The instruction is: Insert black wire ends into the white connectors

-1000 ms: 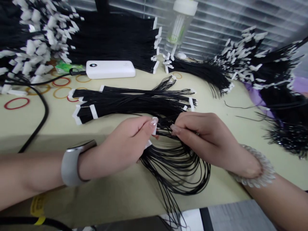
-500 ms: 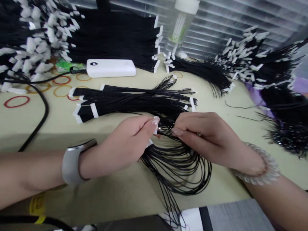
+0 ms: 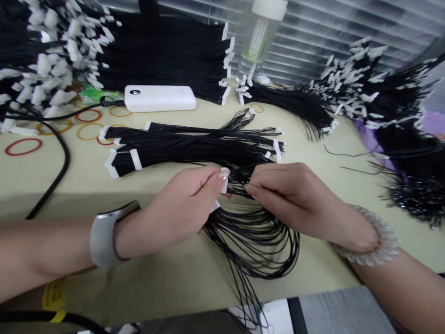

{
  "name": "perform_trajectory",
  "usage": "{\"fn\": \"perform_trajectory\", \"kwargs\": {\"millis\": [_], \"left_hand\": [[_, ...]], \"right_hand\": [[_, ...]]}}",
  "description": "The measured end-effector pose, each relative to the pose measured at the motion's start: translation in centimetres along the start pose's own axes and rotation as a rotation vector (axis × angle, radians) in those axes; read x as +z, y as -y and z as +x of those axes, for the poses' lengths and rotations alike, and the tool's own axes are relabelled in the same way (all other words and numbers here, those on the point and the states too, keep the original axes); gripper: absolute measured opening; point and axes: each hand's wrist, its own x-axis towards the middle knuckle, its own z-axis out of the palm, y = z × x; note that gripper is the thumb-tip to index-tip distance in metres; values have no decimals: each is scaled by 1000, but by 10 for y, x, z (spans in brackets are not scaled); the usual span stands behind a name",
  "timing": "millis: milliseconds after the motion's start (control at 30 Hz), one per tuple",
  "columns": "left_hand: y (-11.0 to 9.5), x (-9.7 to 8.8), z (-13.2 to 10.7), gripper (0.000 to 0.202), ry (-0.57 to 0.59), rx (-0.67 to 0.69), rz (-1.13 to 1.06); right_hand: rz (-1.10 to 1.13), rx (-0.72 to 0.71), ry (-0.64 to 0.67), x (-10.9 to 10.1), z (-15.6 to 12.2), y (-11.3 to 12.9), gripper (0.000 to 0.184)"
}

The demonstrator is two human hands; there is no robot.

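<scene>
A looped bunch of thin black wires (image 3: 278,265) curves between and below the two hands, the left hand (image 3: 177,208) pinching a white tab (image 3: 224,186) between thumb and finger, while the right hand (image 3: 302,199) is closed on strands just to the tab's right. Just beyond both hands lie white-tabbed wire bundles (image 3: 181,150); farther out, a white power bank (image 3: 163,99) lies beyond the left hand, and a white-capped bottle (image 3: 259,39) stands past the gap between the hands.
</scene>
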Motion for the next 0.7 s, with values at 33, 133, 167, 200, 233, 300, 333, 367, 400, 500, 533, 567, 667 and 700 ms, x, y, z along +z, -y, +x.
{"fn": "perform_trajectory", "kwargs": {"millis": [33,133,167,200,233,300,333,367,400,500,533,567,667,700], "left_hand": [[0,0,0,35,-7,7,8],[0,0,-1,35,-11,21,13],[0,0,-1,35,-6,22,11],[0,0,-1,35,-3,23,11],[0,0,-1,35,-3,24,11],[0,0,0,35,-10,27,18],[0,0,0,35,-19,28,23],[0,0,0,34,-25,27,28],[-1,0,-1,34,-27,25,31],[-1,0,-1,34,-10,23,42],[-2,1,-1,34,-4,26,46],[-2,1,-1,34,0,31,53],[-1,2,-1,34,-6,54,75],[-1,2,-2,34,-5,59,83]], "right_hand": [[23,9,-9,0,0,0,26],[104,69,-66,1,0,2,24],[127,92,-86,2,0,2,24],[140,107,-98,3,1,3,23],[141,111,-102,5,1,3,23],[116,89,-93,8,0,3,21],[95,70,-87,9,0,4,20],[72,53,-83,11,0,4,19],[51,40,-85,12,-1,4,19],[14,3,-105,16,-2,6,17],[5,-9,-112,17,-2,7,16],[-2,-21,-118,18,-2,8,16],[-16,-31,-133,21,-2,9,16],[-19,-29,-132,21,-1,9,17]]}}
